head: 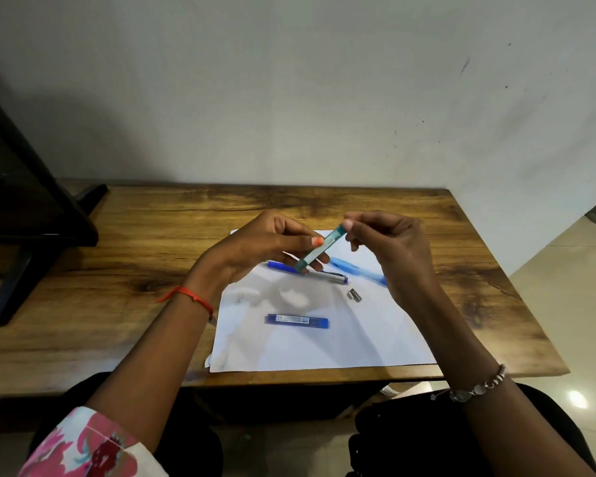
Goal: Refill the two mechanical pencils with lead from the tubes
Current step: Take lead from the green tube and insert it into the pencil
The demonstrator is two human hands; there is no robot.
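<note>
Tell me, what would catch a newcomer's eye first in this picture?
Probably the two hands raised over the middle of the desk: the left hand and right hand hold a teal lead tube tilted between them. Below lies a white paper sheet with a dark blue lead tube, two blue pencils and a small metal cap.

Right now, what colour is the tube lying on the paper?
Dark blue tube with a white label, seen in the head view.
</note>
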